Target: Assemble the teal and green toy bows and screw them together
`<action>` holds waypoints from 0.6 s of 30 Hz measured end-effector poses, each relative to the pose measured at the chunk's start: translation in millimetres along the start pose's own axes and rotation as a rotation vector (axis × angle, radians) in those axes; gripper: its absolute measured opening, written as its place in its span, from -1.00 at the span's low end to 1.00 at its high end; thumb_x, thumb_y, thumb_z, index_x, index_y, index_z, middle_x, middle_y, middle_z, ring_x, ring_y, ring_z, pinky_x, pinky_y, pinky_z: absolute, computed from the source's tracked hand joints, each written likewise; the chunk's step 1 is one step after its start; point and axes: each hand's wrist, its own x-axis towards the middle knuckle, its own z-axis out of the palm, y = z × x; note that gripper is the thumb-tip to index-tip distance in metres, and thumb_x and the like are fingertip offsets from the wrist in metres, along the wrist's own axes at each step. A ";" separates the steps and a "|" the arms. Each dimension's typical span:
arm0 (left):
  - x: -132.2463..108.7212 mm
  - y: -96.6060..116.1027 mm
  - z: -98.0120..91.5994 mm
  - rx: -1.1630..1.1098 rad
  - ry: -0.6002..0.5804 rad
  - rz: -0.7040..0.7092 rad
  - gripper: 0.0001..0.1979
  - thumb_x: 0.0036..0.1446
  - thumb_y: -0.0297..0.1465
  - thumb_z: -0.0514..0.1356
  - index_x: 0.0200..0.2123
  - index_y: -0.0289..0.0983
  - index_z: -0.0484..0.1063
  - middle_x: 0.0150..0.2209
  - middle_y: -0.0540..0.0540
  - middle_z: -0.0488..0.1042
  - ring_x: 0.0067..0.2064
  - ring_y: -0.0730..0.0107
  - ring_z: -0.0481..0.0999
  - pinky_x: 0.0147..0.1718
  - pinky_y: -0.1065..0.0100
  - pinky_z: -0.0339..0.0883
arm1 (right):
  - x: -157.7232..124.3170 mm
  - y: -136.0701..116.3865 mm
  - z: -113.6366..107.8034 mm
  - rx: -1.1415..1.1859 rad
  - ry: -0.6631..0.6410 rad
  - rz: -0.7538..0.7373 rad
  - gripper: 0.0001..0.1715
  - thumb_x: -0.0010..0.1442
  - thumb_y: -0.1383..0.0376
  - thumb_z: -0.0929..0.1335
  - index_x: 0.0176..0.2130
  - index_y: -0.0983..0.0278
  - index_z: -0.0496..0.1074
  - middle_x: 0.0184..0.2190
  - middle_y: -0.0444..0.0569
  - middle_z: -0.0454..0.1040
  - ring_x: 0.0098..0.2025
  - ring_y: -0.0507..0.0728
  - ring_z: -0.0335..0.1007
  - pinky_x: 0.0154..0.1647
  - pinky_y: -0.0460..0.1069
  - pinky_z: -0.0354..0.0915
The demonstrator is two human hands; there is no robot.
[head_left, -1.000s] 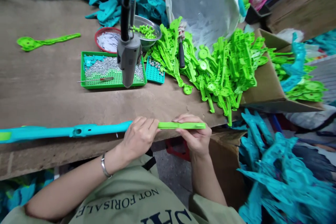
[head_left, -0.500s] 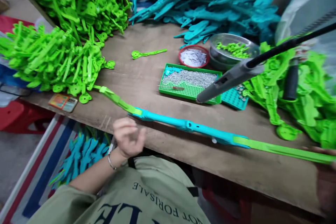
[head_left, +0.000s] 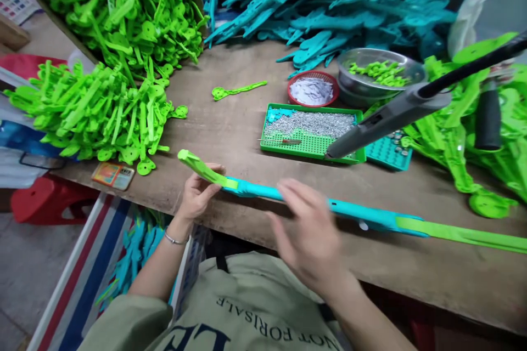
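Note:
A long, narrow blue-and-green plastic assembly lies along the front of the table, blue in the middle with a green piece at each end. My left hand is closed around it by the left joint, where the curved green end piece meets the blue; some of its fingers are hidden behind the part. Over the blue middle section is my right hand, smeared by motion, its thumb apart from the fingers and nothing visible in it. Whether it touches the blue plastic, I cannot tell. A small white knob shows under the blue section.
Beyond the assembly stand a green tray of small metal pieces, a red basket and a metal bowl. A grey tool hangs over the tray. Green parts pile up left, blue parts at the back.
My right hand has come from the far right end to the middle of the assembly. My left hand, loose below the assembly before, now grips its left joint. The view has shifted slightly.

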 end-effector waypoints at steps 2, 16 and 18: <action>0.5 1.7 -1.9 0.022 0.004 0.033 -0.68 0.00 -0.26 0.47 -0.16 -0.21 0.60 -0.19 -0.13 0.63 -0.16 0.27 0.65 -0.14 0.29 0.54 | 20.9 -8.9 29.9 -0.066 -0.109 -0.020 -0.42 0.34 0.30 0.34 0.29 0.35 0.25 0.11 0.23 0.46 0.15 0.31 0.38 0.10 0.20 0.39; 8.5 6.8 1.3 0.001 -0.017 0.082 -0.72 0.00 -0.27 0.48 -0.22 -0.21 0.61 -0.28 -0.10 0.65 -0.24 0.32 0.65 -0.18 0.34 0.54 | 60.7 -18.9 70.9 -0.151 -0.431 0.074 -0.79 0.33 0.27 0.35 -0.07 0.33 0.47 -0.21 0.10 0.52 -0.16 0.21 0.38 -0.20 0.04 0.23; 10.1 13.5 -0.4 -0.042 -0.018 0.100 -0.62 0.03 -0.21 0.46 -0.08 -0.16 0.59 -0.18 -0.12 0.65 -0.18 0.31 0.65 -0.16 0.34 0.54 | 62.8 -19.0 72.0 -0.081 -0.389 0.074 -0.71 0.33 0.23 0.36 -0.01 0.32 0.45 -0.19 0.10 0.53 -0.14 0.22 0.38 -0.20 0.04 0.24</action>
